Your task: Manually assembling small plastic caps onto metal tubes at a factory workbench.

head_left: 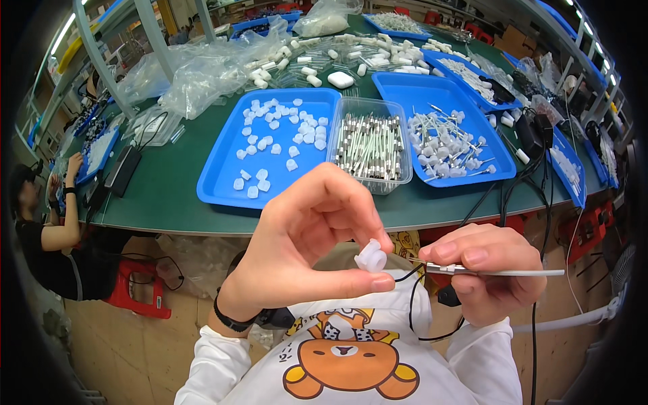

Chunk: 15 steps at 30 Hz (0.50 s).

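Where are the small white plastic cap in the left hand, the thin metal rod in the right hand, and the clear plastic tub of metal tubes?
small white plastic cap (pixel 370 257): head view, its ribbed side.
thin metal rod (pixel 513 273): head view, mid-shaft.
clear plastic tub of metal tubes (pixel 403 181): head view, near right rim.

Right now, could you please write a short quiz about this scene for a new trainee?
1. True or false: the left hand pinches a white cap.
2. What does the right hand hold?
3. The clear box of metal-ended tubes stands: A) between two blue trays B) on the floor C) on a red stool.

Key: 1 true. 2 a thin tube with a metal end. 3 A, between the left tray and right tray.
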### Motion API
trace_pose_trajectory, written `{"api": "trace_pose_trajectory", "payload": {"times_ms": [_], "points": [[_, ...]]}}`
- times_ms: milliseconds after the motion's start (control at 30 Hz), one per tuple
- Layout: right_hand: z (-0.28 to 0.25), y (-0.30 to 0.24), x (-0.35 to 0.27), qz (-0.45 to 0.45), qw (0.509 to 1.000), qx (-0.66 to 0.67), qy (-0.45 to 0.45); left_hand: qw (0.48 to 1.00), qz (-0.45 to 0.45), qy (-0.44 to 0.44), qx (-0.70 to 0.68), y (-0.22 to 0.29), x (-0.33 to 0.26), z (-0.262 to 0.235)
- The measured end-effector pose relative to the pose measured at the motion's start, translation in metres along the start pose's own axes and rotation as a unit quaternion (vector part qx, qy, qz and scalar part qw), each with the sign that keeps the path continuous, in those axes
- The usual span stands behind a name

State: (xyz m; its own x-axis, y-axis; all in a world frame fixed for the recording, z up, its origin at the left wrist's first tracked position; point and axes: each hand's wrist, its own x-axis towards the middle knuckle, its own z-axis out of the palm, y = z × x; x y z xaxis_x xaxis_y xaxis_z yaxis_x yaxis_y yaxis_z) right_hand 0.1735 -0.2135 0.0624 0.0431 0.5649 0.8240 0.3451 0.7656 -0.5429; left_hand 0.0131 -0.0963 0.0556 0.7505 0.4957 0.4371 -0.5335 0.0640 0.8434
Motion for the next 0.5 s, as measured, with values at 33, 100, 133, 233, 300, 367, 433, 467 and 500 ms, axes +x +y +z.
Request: {"api": "trace_pose_trajectory", "payload": {"times_ms": [33,100,133,233,300,367,433,467,500], "points": [[0.0,0.0,0.0,0.002,1.0,-0.001,-0.001,0.999,-0.001,0.033,0.004,0.0,0.001,0.003],[0.0,-0.001,0.0,0.004,1.0,-0.004,-0.003,0.999,0.018,-0.045,-0.002,-0.005,0.001,-0.009],[0.0,-0.001,0.0,-0.002,1.0,-0.005,-0.009,0.996,0.028,-0.085,-0.005,-0.007,0.001,-0.013],[0.0,0.001,0.001,-0.019,0.999,-0.012,-0.038,0.996,0.016,-0.084,-0.009,-0.008,0.001,-0.014],[-0.001,0.0,0.001,-0.035,0.998,-0.019,-0.053,0.996,-0.001,-0.077,-0.049,-0.007,0.001,-0.013],[0.004,0.001,0.0,-0.057,0.997,-0.022,-0.043,0.997,-0.013,-0.048,-0.065,-0.004,0.0,-0.007],[0.006,0.0,-0.001,-0.069,0.996,-0.033,-0.034,0.998,-0.021,-0.001,-0.059,-0.001,0.002,0.002],[0.006,-0.003,-0.001,-0.068,0.996,-0.041,-0.038,0.998,-0.022,-0.013,-0.056,-0.002,0.002,0.001],[0.006,-0.005,-0.001,-0.073,0.995,-0.052,-0.039,0.998,-0.023,-0.027,-0.053,-0.001,0.002,0.001]]}}
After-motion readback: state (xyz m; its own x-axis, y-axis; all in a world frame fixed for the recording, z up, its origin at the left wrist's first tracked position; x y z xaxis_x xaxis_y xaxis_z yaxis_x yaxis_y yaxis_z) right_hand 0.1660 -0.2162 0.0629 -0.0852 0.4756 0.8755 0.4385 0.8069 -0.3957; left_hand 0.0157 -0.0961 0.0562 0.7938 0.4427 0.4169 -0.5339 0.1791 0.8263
